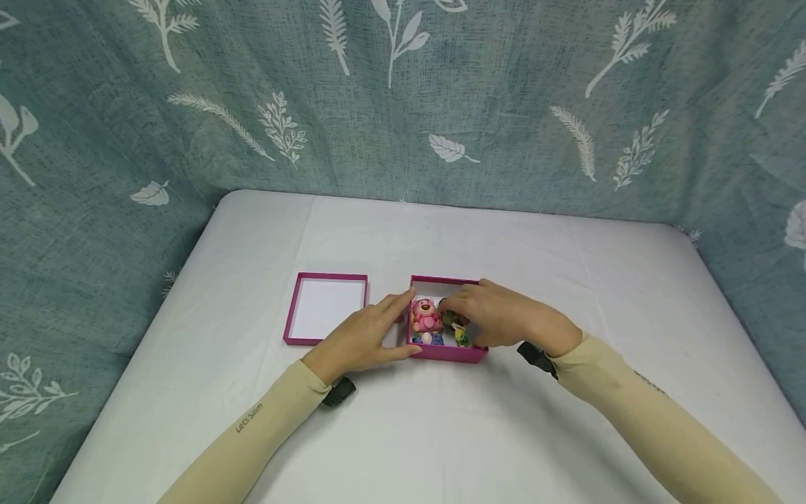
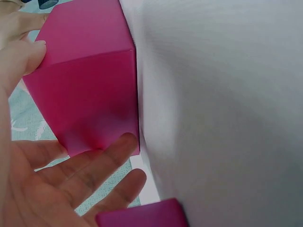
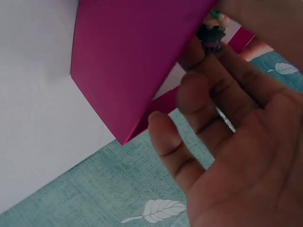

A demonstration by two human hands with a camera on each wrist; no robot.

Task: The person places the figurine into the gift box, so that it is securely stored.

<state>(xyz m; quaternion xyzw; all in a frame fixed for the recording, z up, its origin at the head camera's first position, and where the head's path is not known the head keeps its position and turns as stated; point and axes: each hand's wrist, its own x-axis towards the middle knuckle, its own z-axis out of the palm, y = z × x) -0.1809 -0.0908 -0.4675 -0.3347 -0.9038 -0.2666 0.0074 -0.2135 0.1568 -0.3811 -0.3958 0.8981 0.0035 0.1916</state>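
A magenta box with a white inside stands uncovered on the table. Inside it are a pink bear figurine, a blue-toned figurine and a green-and-yellow figurine. My left hand spans the box's left side, thumb at the front corner and nearly straight fingers against the wall. From the right, my right hand reaches in over the rim, its bent fingers on a small dark figurine. Part of that figurine is hidden behind the fingers.
To the left, the matching box lid lies with its white inside up, close to my left hand. A white cloth covers the table. Teal curtains with white leaves hang along the back and sides.
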